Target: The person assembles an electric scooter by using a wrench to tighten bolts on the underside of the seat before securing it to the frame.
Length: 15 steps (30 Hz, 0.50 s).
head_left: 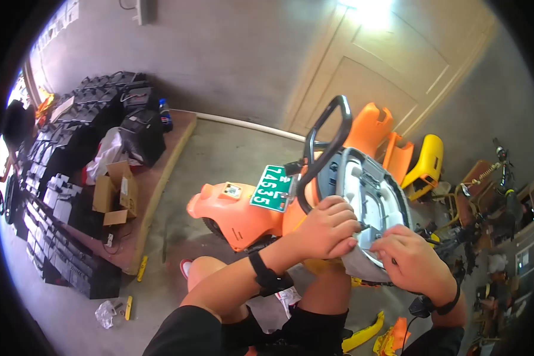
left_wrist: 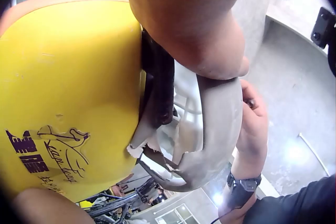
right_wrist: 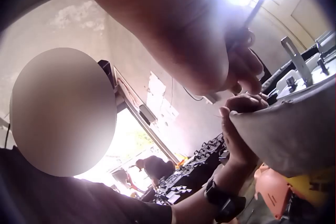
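From the head: gripping the grey seat base (head_left: 381, 196) by its rim with the left hand (head_left: 326, 228), fingers curled tight over it; right hand (head_left: 412, 261) just beside those fingertips, fingers bent. From the left wrist: rim under the left fingers, yellow panel (left_wrist: 68, 87) just beside them. From the right wrist: pinching a thin dark rod (right_wrist: 258, 9) between right fingertips, above the left thumb.

Left forearm reaches forward from the lower left, with a black band at the wrist. Left hand (head_left: 329, 228) is knuckles up, fingers curled over the rim of the grey shell (head_left: 391, 199). Right hand (head_left: 412, 261) lies just beside it, fingers bent against the same shell, wrist banded. Its grasp is hidden.
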Each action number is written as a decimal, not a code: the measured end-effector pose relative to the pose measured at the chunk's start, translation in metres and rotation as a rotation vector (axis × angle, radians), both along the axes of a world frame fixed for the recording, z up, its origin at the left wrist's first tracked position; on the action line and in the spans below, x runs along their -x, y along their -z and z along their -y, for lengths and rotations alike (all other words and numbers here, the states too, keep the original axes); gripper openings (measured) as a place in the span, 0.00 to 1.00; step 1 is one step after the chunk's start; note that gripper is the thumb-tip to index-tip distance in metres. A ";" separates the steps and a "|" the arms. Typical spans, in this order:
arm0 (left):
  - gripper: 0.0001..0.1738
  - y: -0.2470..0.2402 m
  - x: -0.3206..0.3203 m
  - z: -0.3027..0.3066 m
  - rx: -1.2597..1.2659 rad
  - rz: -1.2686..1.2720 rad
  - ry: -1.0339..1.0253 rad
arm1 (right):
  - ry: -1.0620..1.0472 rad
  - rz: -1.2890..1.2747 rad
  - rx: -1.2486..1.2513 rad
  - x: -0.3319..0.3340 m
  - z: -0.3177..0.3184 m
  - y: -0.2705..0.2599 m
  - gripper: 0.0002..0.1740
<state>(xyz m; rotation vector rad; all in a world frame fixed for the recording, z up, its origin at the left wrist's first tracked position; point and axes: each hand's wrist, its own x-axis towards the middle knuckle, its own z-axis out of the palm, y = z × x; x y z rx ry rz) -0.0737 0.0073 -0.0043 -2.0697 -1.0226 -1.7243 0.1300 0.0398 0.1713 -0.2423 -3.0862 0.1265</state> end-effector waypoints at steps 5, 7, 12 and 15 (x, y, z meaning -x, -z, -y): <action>0.19 0.000 -0.001 -0.001 -0.018 0.016 -0.027 | 0.065 -0.091 -0.259 -0.002 -0.018 0.015 0.21; 0.19 0.002 -0.002 -0.002 -0.009 0.022 0.009 | 0.038 0.000 -0.286 -0.010 -0.024 0.026 0.23; 0.19 0.002 -0.002 -0.002 -0.006 0.007 0.009 | -0.036 -0.098 -0.168 -0.012 -0.019 0.005 0.21; 0.21 0.002 -0.002 -0.002 -0.006 0.007 -0.019 | 0.154 -0.148 -0.149 -0.007 -0.026 0.011 0.19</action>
